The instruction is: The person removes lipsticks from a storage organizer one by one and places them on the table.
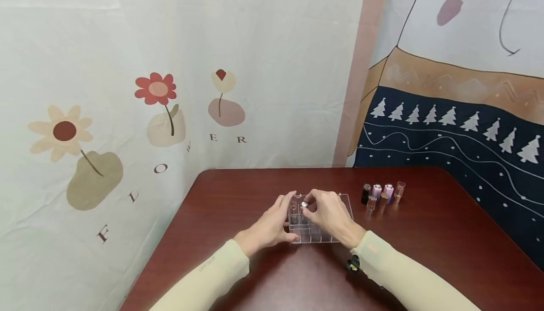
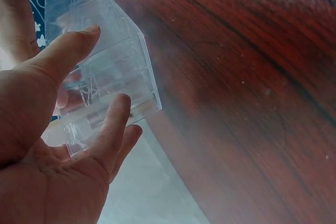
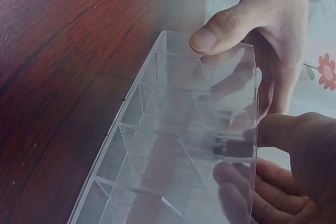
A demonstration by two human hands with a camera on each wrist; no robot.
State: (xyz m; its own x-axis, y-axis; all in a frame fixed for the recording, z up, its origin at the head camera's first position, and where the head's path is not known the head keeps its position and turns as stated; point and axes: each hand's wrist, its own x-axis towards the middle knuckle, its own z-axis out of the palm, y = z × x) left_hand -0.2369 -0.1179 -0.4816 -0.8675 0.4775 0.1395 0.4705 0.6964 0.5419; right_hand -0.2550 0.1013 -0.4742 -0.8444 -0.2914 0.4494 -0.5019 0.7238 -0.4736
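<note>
A clear plastic compartment box [image 1: 320,238] stands on the table, its inside split by thin dividers. My left hand [image 1: 272,221] holds its left side, thumb at the front and fingers along the side; the left wrist view shows thumb and fingertips against the clear walls. Over the box's left part, my right hand [image 1: 329,211] pinches a small container with a silvery top [image 1: 304,204] between thumb and fingers. Through the clear wall in the right wrist view, the pinched item [image 3: 233,148] looks dark and blurred. Small clear containers [image 1: 293,206] occupy compartments at the left.
Right of the box stands a group of small bottles: a black one [image 1: 366,194], two pink-lilac ones [image 1: 388,192], a clear glass-like one [image 1: 399,192], a shorter clear one [image 1: 371,202] and a brown-topped one [image 1: 384,198]. Printed curtains hang behind the dark red table [image 1: 238,183].
</note>
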